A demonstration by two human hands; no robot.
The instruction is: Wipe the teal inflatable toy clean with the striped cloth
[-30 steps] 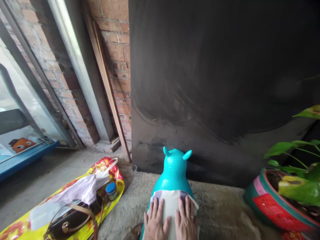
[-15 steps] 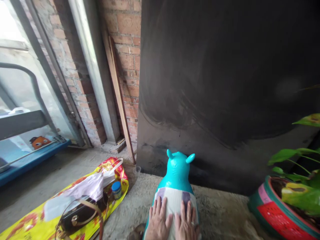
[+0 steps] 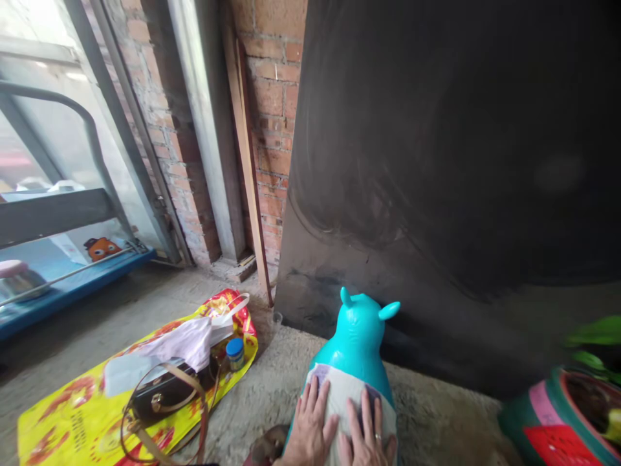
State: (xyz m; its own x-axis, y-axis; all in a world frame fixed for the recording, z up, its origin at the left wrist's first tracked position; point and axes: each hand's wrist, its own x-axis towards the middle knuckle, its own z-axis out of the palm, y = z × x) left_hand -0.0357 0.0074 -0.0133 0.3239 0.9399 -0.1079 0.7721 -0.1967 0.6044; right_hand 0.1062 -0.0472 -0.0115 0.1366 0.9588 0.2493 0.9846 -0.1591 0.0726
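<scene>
A turquoise inflatable animal toy (image 3: 359, 327) with two ears stands at the bottom middle, its head away from me. Over its back lies a white cloth (image 3: 338, 398) with purple patches. Flat on the cloth's left side rests my left hand (image 3: 310, 424), its fingers stretched out. My right hand (image 3: 367, 430), with a ring on one finger, is spread on the right side of the cloth. Both palms face down and neither hand grips anything. The lower part of the toy is hidden by my hands and the frame's edge.
On the floor at left, a yellow printed sheet (image 3: 58, 414) bears a black handbag (image 3: 162, 395), a pale cloth (image 3: 182, 346) and a blue-lidded jar (image 3: 235, 353). A dark board (image 3: 412, 162) stands ahead. At right is a potted plant (image 3: 543, 421); a blue cart (image 3: 130, 262) is at left.
The view has swung left and tilted, so the scene sits further right in it. Both hands remain spread on the cloth, which lies more slanted in the picture.
</scene>
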